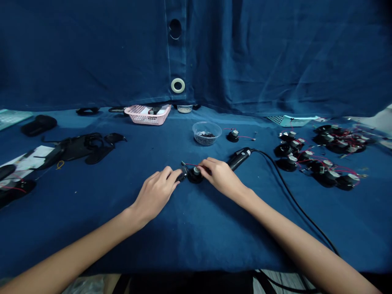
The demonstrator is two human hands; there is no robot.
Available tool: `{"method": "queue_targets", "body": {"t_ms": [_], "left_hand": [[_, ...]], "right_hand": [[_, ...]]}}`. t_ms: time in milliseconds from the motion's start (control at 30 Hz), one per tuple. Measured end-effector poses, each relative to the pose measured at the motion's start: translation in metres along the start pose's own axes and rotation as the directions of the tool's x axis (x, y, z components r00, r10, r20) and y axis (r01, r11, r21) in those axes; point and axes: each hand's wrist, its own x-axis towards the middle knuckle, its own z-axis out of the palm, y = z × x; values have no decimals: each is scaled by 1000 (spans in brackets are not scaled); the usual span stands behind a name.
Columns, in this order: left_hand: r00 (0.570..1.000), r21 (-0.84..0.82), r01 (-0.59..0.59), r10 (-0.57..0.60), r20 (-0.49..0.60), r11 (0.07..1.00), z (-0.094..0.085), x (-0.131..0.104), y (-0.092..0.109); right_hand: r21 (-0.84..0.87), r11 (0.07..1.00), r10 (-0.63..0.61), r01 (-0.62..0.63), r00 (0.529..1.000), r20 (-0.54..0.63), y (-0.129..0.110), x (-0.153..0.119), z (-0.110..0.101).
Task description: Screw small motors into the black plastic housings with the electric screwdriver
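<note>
My left hand (pixel 157 192) grips a small black plastic piece (pixel 183 174) over the middle of the blue cloth. Just right of that piece sits a round black part with a silvery cylinder on top (pixel 195 174), much like a small speaker. My right hand (pixel 222 175) has its fingertips pinched at this round part, where a thin red wire (pixel 190 164) runs into them. The fingers partly cover both pieces. Behind my right hand lies a black corded electric screwdriver (pixel 240 159), its tip hidden by the hand.
A clear bowl (pixel 206 132) of small dark bits stands ahead, near another wired round part (pixel 233 136). Several more wired round parts (pixel 324 167) lie right, past the black cord (pixel 288 183). Left are black plastic shells (pixel 81 147); a pink basket (pixel 148 118) sits by the curtain (pixel 92 53).
</note>
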Motion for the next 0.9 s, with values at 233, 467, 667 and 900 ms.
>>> {"method": "queue_targets", "body": {"t_ms": [233,467,667,900], "left_hand": [[995,48,-94,95,-5,994,6,5,-1],[990,-51,-79,85,115,996,20,-4,4],[982,-152,-49,76,172,987,15,-7,7],[989,-191,-24,52,140,981,17,-3,6]], "right_hand": [[-2,996,90,-91,994,-56,-2,9,-1],[128,980,146,-150,989,35,-15,18,-7],[495,858,69,-137,986,155,-14,18,2],[579,811,99,-77,995,-6,-6,17,7]]}}
